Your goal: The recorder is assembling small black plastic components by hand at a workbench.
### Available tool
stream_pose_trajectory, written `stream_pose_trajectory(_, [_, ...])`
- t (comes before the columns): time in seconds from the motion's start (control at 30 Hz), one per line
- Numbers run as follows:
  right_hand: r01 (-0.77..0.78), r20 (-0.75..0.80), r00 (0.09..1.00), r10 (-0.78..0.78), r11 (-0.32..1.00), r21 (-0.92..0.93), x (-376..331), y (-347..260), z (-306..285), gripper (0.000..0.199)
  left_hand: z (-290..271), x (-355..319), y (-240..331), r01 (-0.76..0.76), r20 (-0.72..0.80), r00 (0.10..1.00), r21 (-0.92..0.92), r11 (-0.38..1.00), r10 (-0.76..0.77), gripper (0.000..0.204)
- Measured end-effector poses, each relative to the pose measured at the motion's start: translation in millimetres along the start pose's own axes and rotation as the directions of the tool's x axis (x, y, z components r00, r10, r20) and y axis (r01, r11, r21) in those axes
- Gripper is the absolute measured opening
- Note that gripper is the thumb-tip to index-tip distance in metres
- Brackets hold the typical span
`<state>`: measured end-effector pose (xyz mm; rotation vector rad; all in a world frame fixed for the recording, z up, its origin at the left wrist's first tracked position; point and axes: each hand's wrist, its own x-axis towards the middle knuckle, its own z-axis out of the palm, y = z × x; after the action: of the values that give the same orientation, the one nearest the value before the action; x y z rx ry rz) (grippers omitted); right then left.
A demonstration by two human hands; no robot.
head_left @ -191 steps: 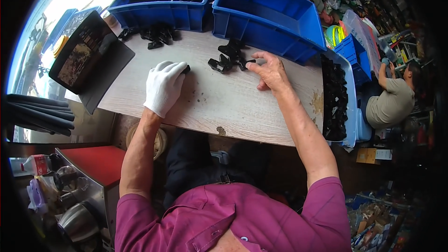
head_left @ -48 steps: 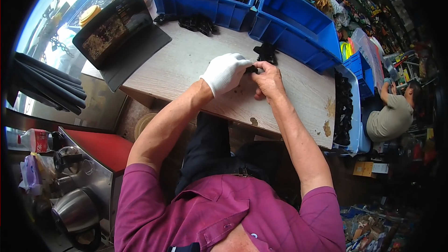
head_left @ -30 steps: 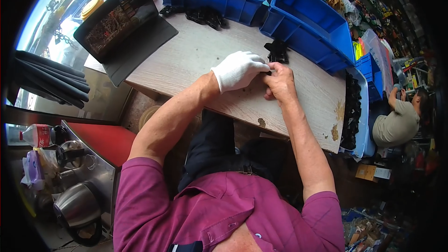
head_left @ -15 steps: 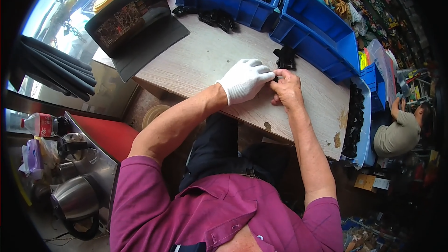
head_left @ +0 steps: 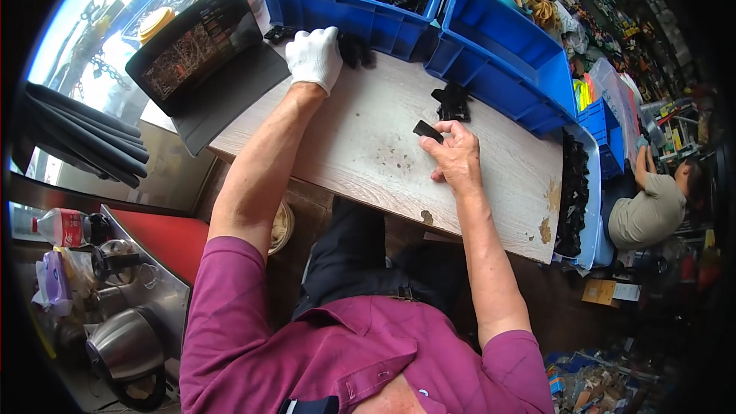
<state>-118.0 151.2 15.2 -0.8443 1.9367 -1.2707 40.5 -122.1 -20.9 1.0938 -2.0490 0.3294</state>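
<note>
My left hand (head_left: 314, 59), in a white knit glove, reaches to the far left of the table. It is beside a small pile of black plastic parts (head_left: 354, 51), which look smeared by motion. Its fingertips are bent away and hidden behind the back of the hand, so whether they grip a part does not show. Over the table's middle, my bare right hand (head_left: 458, 156) pinches a small black plastic piece (head_left: 428, 132) between thumb and fingers. Just beyond that hand lies a cluster of black plastic parts (head_left: 452, 101).
A blue bin (head_left: 345, 15) of black parts stands at the back, beside another blue bin (head_left: 498, 69). A tablet in a dark folding case (head_left: 203, 54) stands at left. A light-blue tub (head_left: 590, 207) of black parts borders the right edge. Another person (head_left: 648, 207) is at far right.
My left hand has left my right hand and moved far left to the pile of parts. My right hand has shifted slightly down and left, and the black piece in it now shows.
</note>
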Motion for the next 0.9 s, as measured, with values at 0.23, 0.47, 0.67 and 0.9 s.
stream_pose_trajectory(0.23, [-0.009, 0.007, 1.000, 0.009, 1.000, 0.009, -1.5, -4.8, -3.6, 0.033, -23.3, -6.4, 8.3, -0.051, -0.052, 0.998, -0.173, 0.984, 0.043, 0.021])
stream_pose_trajectory(0.47, [-0.064, 0.076, 0.996, 0.046, 0.965, 0.256, -3.4, 1.5, -19.5, 0.045, -74.6, -57.1, 48.7, -0.136, 0.239, 0.939, -0.396, 0.908, 0.245, 0.017])
stream_pose_trajectory(0.67, [-0.037, -0.133, 0.987, 0.086, 0.940, 0.339, 8.9, 15.1, -82.3, 0.045, -82.7, -68.2, 55.6, -0.205, 0.204, 0.931, -0.392, 0.897, 0.302, 0.019])
stream_pose_trajectory(0.9, [0.079, -0.727, 0.667, 0.166, 0.953, 0.291, 32.3, 23.6, -173.1, 0.051, -80.3, -67.6, 59.1, -0.225, 0.211, 0.923, -0.380, 0.897, 0.321, 0.020])
